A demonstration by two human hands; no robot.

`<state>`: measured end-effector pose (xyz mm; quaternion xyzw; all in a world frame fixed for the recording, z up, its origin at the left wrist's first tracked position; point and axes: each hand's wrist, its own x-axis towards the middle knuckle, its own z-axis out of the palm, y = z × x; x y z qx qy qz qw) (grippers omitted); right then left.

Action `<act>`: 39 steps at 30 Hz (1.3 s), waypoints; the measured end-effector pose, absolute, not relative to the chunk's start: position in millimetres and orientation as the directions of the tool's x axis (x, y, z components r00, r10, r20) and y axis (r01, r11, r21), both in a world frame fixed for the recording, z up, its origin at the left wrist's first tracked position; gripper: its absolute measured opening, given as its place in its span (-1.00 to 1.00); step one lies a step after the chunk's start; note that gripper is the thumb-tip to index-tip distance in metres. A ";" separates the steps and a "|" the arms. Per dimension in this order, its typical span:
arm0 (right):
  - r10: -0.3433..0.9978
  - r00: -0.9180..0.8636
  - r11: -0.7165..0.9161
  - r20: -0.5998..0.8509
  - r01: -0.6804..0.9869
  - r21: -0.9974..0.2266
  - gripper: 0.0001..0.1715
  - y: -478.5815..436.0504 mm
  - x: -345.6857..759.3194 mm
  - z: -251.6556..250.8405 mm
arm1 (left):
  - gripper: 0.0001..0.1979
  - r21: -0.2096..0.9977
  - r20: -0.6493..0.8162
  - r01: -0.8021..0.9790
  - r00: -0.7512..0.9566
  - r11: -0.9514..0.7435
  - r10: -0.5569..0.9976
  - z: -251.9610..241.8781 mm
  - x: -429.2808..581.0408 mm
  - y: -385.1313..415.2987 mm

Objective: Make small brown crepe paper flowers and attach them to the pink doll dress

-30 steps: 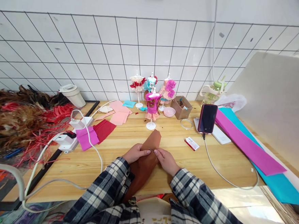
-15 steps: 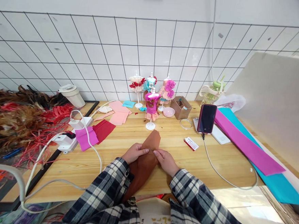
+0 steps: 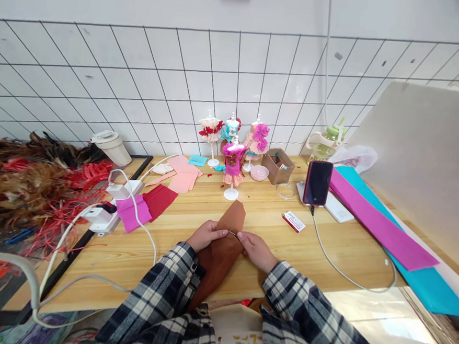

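A long brown piece of fabric point(image 3: 223, 255) lies on the wooden table point(image 3: 318, 246) and hangs over its near edge toward my lap. My left hand point(image 3: 205, 235) pinches the fabric's left side. My right hand point(image 3: 257, 250) is closed in a pinch at the fabric's right edge, with a thin needle-like pin point(image 3: 232, 233) between the two hands. Both sleeves are plaid.
Small dressed mannequins point(image 3: 234, 159) stand behind the fabric, by a cardboard box point(image 3: 279, 166) and a pink dish point(image 3: 259, 172). A phone point(image 3: 317, 182) stands propped with its cable running right. Pink and red fabric pieces point(image 3: 148, 203), chargers and feathers point(image 3: 24, 178) lie left; magenta and cyan sheets point(image 3: 386, 230) lie right.
My right hand has drawn slightly to the right along the fabric's edge. The left hand and the fabric stay put.
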<state>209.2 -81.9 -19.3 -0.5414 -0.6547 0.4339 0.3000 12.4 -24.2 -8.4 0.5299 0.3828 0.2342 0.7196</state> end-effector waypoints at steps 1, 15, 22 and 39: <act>0.970 -0.233 0.040 -0.076 0.456 -0.889 -0.38 -81.8 209.1 -19.2 | -0.60 0.942 -0.304 0.073 0.606 0.328 0.735 -8.0 12.7 -24.1; 0.973 -0.218 0.036 -0.075 0.464 -0.885 -0.41 -77.3 204.7 -18.6 | -0.60 0.936 -0.311 0.068 0.621 0.346 0.720 -7.8 13.3 -25.1; 0.973 -0.226 0.055 -0.049 0.435 -0.899 -0.42 -73.2 201.1 -22.1 | -0.58 0.938 -0.313 0.087 0.631 0.335 0.710 -7.7 14.4 -24.7; 0.980 -0.190 0.021 -0.063 0.411 -0.911 -0.44 -72.4 199.5 -28.3 | -0.63 0.970 -0.229 0.066 0.567 0.233 0.791 -4.4 14.6 -25.6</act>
